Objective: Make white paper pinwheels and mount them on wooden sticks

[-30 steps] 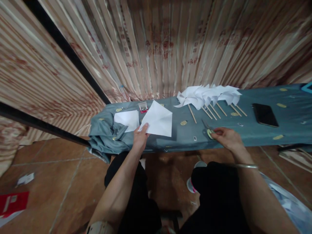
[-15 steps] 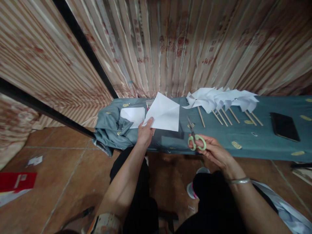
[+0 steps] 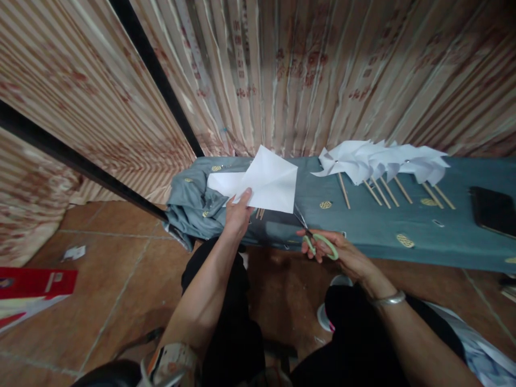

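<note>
My left hand (image 3: 238, 212) pinches a square white sheet of paper (image 3: 272, 180) by its lower left edge, thumb on top. Faint crease lines run across the sheet. In my right hand (image 3: 334, 248) is a pair of scissors (image 3: 327, 244) with light green handles, fingers in the loops. Its blades point up and left, with the tips close to the sheet's lower right corner; whether they touch it I cannot tell. More white paper (image 3: 226, 183) lies on the cloth, partly hidden behind the held sheet. A few thin wooden sticks (image 3: 260, 214) show below the held sheet.
Several white paper pinwheels (image 3: 363, 161) on wooden sticks lie overlapping on the cloth-covered bench (image 3: 371, 215). A dark flat object (image 3: 494, 210) rests at the right. Bunched cloth (image 3: 189, 196) covers the left end. A striped curtain (image 3: 282, 80) hangs behind, and a red item (image 3: 36, 285) is on the floor.
My right hand has moved left and turned the scissors, bringing the blade tips up to the paper's lower right corner. The left hand still holds the sheet. The view has shifted slightly.
</note>
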`<state>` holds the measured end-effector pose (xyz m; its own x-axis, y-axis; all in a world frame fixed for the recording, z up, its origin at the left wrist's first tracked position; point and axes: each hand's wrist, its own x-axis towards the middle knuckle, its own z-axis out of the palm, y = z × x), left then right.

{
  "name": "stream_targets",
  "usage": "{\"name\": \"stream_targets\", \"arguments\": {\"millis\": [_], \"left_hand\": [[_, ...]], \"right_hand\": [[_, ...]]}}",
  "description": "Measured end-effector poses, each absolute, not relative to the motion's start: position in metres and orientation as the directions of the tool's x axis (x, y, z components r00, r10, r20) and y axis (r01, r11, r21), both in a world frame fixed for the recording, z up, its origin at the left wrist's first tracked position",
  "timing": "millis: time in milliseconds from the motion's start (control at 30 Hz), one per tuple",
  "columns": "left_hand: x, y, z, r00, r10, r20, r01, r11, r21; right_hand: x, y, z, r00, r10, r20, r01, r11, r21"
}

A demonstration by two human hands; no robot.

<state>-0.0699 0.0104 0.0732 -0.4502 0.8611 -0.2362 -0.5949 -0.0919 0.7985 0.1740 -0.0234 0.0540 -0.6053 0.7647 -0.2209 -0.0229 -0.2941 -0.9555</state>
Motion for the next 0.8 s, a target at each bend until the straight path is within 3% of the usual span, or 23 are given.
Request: {"name": "stream_targets", "arguments": {"millis": [800], "left_hand": [[-0.0620, 0.0117, 0.0683, -0.418, 0.883, -0.214, -0.601, -0.092, 0.794]], "right_hand": [[0.1691, -0.0166, 0.0492, -0.606, 0.763, -0.225, -0.013, -0.291, -0.957]]}}
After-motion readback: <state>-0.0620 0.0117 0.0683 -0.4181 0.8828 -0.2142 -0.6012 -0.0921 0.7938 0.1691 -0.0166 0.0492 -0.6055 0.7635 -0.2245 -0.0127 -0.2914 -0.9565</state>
